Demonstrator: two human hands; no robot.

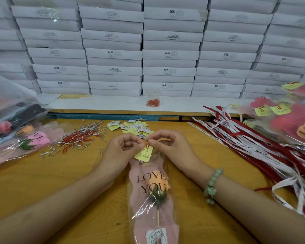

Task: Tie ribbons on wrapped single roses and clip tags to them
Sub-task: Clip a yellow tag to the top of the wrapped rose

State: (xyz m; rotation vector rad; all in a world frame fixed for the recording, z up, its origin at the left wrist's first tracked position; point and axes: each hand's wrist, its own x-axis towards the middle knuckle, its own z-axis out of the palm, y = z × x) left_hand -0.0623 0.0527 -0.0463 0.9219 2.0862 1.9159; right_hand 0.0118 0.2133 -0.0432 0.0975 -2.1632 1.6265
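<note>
Head view, tag-clipping stage. A wrapped rose [151,191], sleeve printed "LOVE YOU", lies lengthwise at centre on the wooden table [51,182], stem end near. At its far end the left hand [123,147] pinches the top edge of a yellow tag [143,155] between thumb and forefinger. The right hand [167,145], a green bead bracelet [212,184] on its wrist, pinches a red paper clip [147,143] on that edge. Loose clips and wire ties [77,138] lie to the left, spare tags [136,127] just beyond the hands, red and white ribbons [253,141] to the right. White boxes [169,55] are stacked at the far side.
</note>
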